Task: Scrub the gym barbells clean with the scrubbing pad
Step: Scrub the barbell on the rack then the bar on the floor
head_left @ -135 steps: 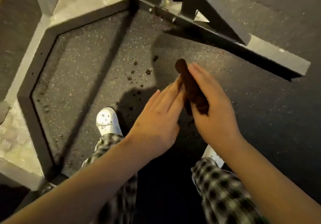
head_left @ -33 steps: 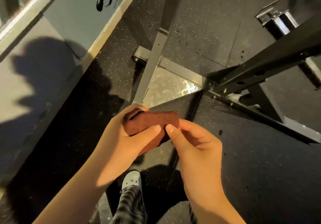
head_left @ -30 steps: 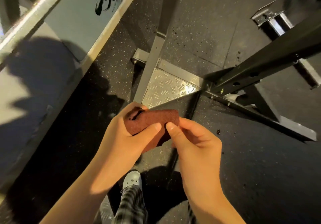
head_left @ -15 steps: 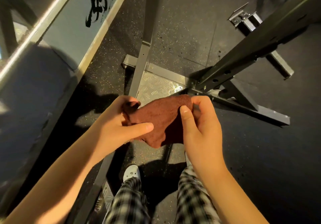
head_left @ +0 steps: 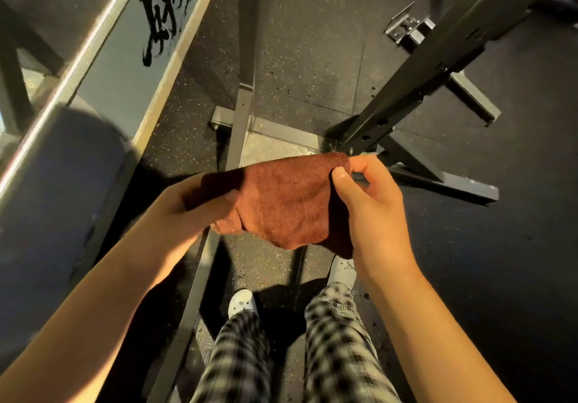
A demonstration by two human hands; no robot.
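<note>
A brown scrubbing cloth [head_left: 281, 202] hangs spread out in front of me, held by both hands above the floor. My left hand [head_left: 187, 208] grips its left end, thumb across the fabric. My right hand [head_left: 369, 202] pinches its upper right corner between thumb and fingers. A long shiny steel bar [head_left: 62, 80] runs diagonally along the left side, beside a wall panel with black brush lettering. I cannot tell whether it is the barbell.
A dark steel rack stands ahead: a grey upright [head_left: 245, 68], a slanted black beam with holes [head_left: 438, 68], base feet [head_left: 444, 183] and a checker-plate gusset [head_left: 272, 149] on speckled rubber flooring. My checked trousers and white shoes [head_left: 240, 302] are below.
The folded cloth has been opened out: my hands moved apart and spread it wider. My view has lifted from the floor toward the rack and wall.
</note>
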